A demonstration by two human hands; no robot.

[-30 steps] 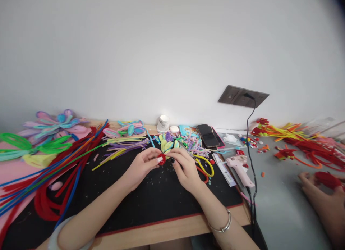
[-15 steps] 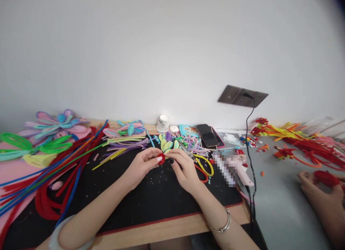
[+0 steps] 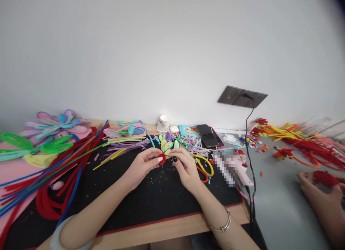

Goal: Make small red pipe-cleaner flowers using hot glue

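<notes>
My left hand [image 3: 144, 167] pinches a small round red piece [image 3: 161, 159] between thumb and fingers, over the black mat [image 3: 156, 203]. Close beside it, my right hand [image 3: 184, 167] has its fingers bent together near the red piece's right side; anything between its fingertips is too small to make out. Just behind the hands, yellow and purple fuzzy petals [image 3: 166, 144] show. Yellow and orange loops [image 3: 206, 165] lie right of my right hand.
Bundled pipe cleaners [image 3: 61, 167] and fuzzy flowers [image 3: 60, 124] lie left. Behind are a paper cup [image 3: 163, 123] and phones [image 3: 207, 136]. A glue gun [image 3: 241, 169] with a cable lies right. Another person's hand [image 3: 320, 198] holds a red piece at far right.
My right thumb has shifted slightly right and up, away from the red piece. My left hand keeps its pinch on the red piece, almost unmoved.
</notes>
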